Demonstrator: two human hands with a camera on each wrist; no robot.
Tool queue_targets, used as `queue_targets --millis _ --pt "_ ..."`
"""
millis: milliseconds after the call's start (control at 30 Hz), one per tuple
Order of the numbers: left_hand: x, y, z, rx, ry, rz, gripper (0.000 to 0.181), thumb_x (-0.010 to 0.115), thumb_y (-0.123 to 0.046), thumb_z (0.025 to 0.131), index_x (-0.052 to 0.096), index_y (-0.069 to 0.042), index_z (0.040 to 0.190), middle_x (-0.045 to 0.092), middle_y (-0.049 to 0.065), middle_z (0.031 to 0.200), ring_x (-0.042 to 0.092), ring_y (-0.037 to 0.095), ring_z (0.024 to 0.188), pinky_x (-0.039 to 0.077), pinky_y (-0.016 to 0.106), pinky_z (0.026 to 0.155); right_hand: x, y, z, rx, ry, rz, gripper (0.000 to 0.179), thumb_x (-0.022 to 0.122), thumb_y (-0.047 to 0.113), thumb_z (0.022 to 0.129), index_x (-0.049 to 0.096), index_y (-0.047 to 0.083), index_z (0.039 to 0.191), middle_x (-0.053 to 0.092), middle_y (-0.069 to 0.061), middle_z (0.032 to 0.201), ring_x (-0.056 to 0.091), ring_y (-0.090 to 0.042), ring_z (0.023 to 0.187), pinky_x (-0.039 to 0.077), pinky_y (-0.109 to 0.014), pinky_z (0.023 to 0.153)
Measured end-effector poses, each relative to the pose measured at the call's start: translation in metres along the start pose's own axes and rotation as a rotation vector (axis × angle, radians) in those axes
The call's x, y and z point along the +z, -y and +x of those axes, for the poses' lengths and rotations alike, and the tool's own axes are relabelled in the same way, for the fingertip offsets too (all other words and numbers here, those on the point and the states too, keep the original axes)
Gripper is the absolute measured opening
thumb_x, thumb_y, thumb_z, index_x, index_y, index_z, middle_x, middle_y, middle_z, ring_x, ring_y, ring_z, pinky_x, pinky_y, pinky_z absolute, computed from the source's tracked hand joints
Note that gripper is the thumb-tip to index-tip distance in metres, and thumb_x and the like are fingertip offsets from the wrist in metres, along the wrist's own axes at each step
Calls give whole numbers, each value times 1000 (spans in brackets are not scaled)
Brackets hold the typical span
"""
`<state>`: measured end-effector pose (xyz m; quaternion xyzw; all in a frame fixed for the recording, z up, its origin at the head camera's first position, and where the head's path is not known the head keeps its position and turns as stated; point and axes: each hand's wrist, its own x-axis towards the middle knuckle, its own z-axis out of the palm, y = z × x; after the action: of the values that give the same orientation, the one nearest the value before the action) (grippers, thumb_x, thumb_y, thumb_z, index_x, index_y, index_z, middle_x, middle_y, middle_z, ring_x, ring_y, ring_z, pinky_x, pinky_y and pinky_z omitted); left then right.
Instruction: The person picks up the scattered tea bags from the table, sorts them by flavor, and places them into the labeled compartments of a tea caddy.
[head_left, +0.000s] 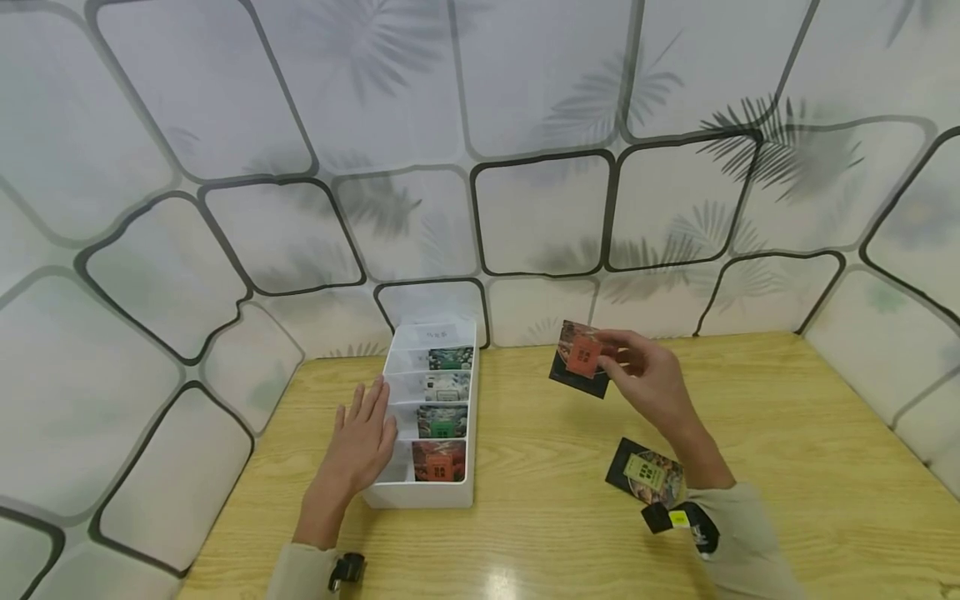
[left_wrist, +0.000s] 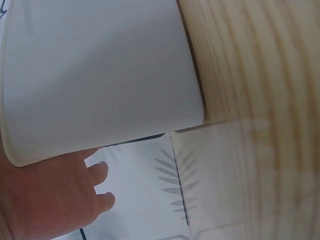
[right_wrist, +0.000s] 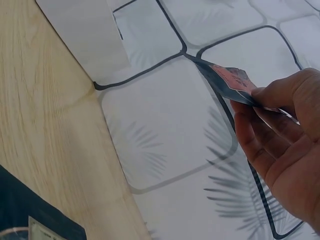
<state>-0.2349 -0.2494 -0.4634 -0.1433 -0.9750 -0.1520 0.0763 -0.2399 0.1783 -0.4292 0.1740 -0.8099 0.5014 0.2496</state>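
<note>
Between thumb and fingers my right hand (head_left: 643, 375) pinches a flat dark sachet with a red label (head_left: 583, 357), raised over the table's far side. In the right wrist view the sachet (right_wrist: 227, 82) shows nearly edge-on. My left hand (head_left: 362, 437) lies with straight fingers along the left side of a white divided box (head_left: 420, 497). The box's front compartment holds a red-labelled sachet (head_left: 439, 462). Behind it stand a green-labelled sachet (head_left: 442, 422), a pale sachet (head_left: 447, 387) and another green one (head_left: 451, 358), each in its own slot.
A dark sachet with a yellow-green label (head_left: 645, 472) lies on the wooden table (head_left: 540, 492), close to the right forearm. Behind the table rises a patterned white wall covering (head_left: 540, 217). Each wrist wears a small black device, such as the left one (head_left: 348, 570).
</note>
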Motion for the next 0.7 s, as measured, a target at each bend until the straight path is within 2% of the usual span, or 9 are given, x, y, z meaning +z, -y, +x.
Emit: queue_targets --millis 133,467,700 --pt "0 0 1 1 -5 8 57 34 -23 111 25 4 161 19 19 169 10 44 154 12 71 118 6 3 0 -3 11 3 31 69 4 98 70 8 129 73 -13 117 71 -21 99 55 -17 75" --pt "-3 -1 0 -2 -10 19 57 36 -23 111 26 4 160 21 20 168 11 44 154 13 70 118 23 15 -2 -30 45 40 32 69 1 97 70 7 128 73 -12 116 72 -25 98 57 -20 73" --pt "-3 -2 0 -7 16 19 58 34 -23 111 23 4 161 18 19 169 9 43 155 11 69 119 38 21 -5 -72 93 78 33 69 0 96 71 10 128 73 -10 120 73 -25 99 59 -25 72"
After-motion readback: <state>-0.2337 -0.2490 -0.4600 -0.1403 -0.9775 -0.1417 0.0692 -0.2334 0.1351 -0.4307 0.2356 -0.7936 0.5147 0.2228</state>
